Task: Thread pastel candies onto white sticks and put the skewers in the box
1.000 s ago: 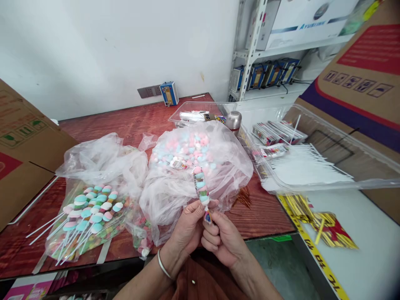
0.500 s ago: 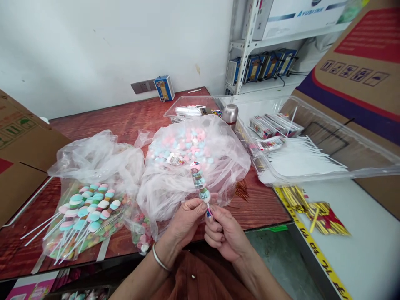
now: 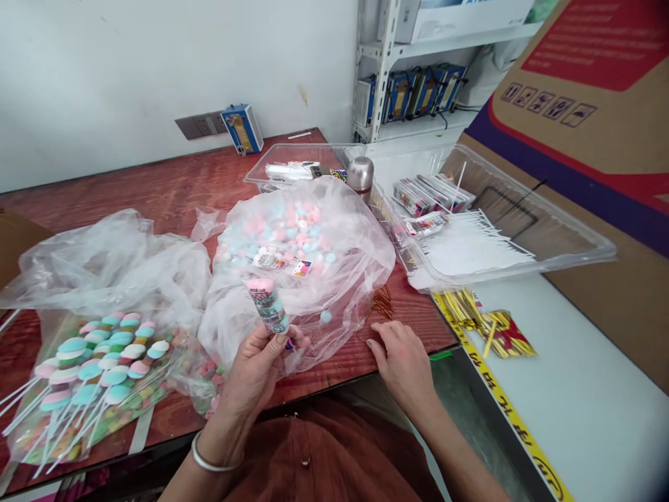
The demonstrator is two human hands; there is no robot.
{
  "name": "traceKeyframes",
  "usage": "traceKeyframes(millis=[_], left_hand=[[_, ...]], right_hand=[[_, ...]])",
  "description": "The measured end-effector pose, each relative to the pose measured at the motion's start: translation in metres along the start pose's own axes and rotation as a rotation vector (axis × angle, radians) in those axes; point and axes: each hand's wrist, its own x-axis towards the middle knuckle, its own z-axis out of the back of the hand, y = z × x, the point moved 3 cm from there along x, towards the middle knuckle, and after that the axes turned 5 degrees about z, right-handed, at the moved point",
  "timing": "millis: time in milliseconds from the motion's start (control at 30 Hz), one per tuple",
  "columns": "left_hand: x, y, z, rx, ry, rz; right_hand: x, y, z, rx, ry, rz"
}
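Note:
My left hand (image 3: pixel 257 362) is closed around the gathered lower end of a wrapped marshmallow pop (image 3: pixel 267 305), a pink and blue stack in a printed clear wrapper. It stands nearly upright in front of a large clear bag of marshmallows (image 3: pixel 300 230). My right hand (image 3: pixel 401 359) is over the table's front edge, palm down, thumb apart from the fingers. Just beyond its fingertips lies a small bunch of copper-coloured twist ties (image 3: pixel 382 302). On the left, several marshmallow skewers (image 3: pixel 107 355) on white sticks rest on a bag of coloured sweets (image 3: pixel 151 408).
A clear plastic tray (image 3: pixel 569 261) at the right holds white sticks (image 3: pixel 473 244) and stacked printed wrappers (image 3: pixel 431 192). Behind are another clear tray (image 3: pixel 256 167) and a metal flask (image 3: pixel 360 174). Gold twist-tie packs (image 3: pixel 506 335) lie on the white surface. A large carton (image 3: pixel 575 153) stands right.
My hands have separated: the left has moved left with the wrapped pop, the right has let go and moved right towards the twist ties. The view has shifted rightward.

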Motion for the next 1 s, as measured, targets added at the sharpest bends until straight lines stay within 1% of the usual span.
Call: traceKeyframes(millis=[33,100,167,233,367,467,567,633,667,733,800,867,933,1000], left_hand=[[0.0,0.0,0.001,0.04,-0.001,-0.01],[0.0,-0.001,0.001,0.143,-0.002,-0.049],[0.0,0.0,0.001,0.252,-0.003,-0.093],[0.0,0.001,0.004,0.332,-0.012,-0.128],[0.002,0.004,0.012,0.396,-0.052,-0.154],[0.003,0.004,0.014,0.478,-0.074,-0.177],[0.002,-0.004,0.01,0.683,-0.087,-0.248],[-0.001,-0.011,0.002,0.887,-0.096,-0.374],[-0.002,-0.013,-0.003,0.99,-0.096,-0.453],[-0.006,-0.013,-0.015,1.18,-0.07,-0.604],[-0.008,-0.006,-0.028,1.338,-0.024,-0.703],[-0.008,0.003,-0.039,1.454,-0.01,-0.773],[-0.008,0.01,-0.045,1.504,-0.039,-0.834],[-0.008,0.013,-0.047,1.494,-0.071,-0.903]], right_hand=[[0.0,-0.003,-0.005,-0.08,0.031,0.038],[0.001,-0.004,-0.014,-0.16,0.068,0.076],[0.001,-0.003,-0.018,-0.18,0.073,0.075],[0.0,0.0,-0.016,-0.185,0.073,0.069],[-0.007,0.015,-0.009,-0.132,0.082,0.07],[-0.011,0.028,-0.014,-0.051,0.041,0.039],[-0.013,0.03,-0.02,0.046,-0.017,0.009],[-0.013,0.027,-0.016,0.101,-0.041,0.009],[-0.013,0.026,-0.012,0.146,-0.061,0.006],[-0.012,0.029,0.0,0.341,-0.111,-0.02],[-0.011,0.039,0.009,0.66,-0.128,-0.066],[-0.007,0.054,0.01,0.926,-0.095,-0.111],[-0.002,0.067,0.005,1.032,-0.062,-0.152],[0.003,0.072,-0.002,1.065,-0.068,-0.201]])
